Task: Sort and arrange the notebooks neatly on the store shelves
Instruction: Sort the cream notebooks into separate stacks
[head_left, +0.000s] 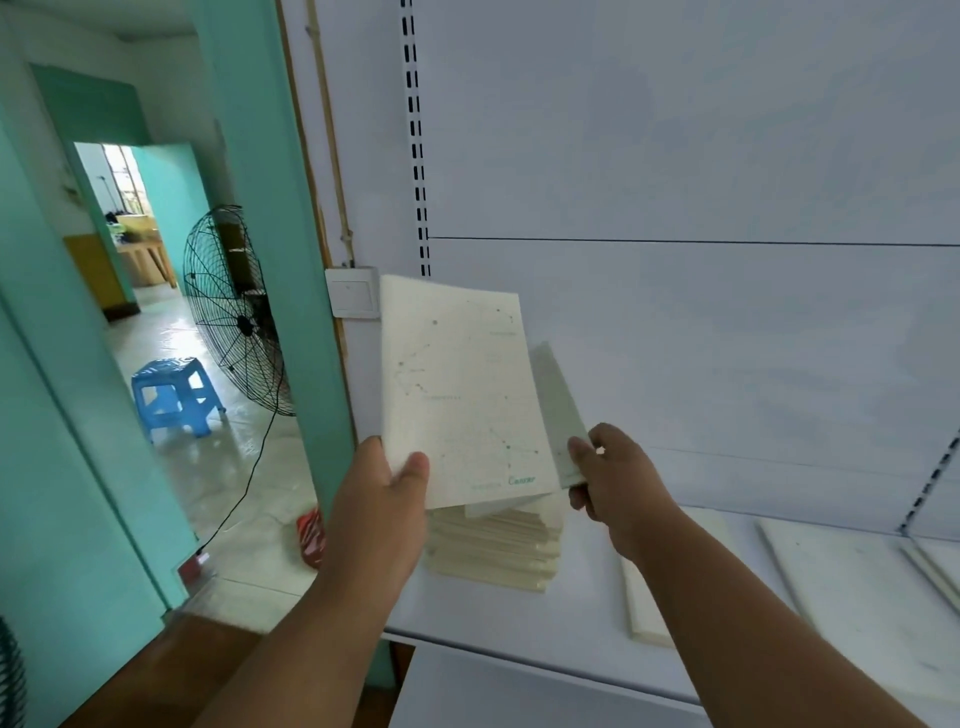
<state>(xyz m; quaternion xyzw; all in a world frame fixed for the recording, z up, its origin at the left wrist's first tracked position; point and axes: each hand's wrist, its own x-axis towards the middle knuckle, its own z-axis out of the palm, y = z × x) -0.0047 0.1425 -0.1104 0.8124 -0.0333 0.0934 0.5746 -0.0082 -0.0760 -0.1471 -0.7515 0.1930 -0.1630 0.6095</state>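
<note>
A: Left hand (384, 499)?
B: Pinching the cream notebook (462, 389) at its lower left corner — thumb on the cover, book upright.
A: Right hand (618, 483)?
B: Fingers curled on a second notebook (558, 410), edge-on, just right of the first.
A: Below the grips?
B: Stack of notebooks (493, 545) on the white shelf (571, 639) — more notebooks (841, 587) lie flat to the right.
</note>
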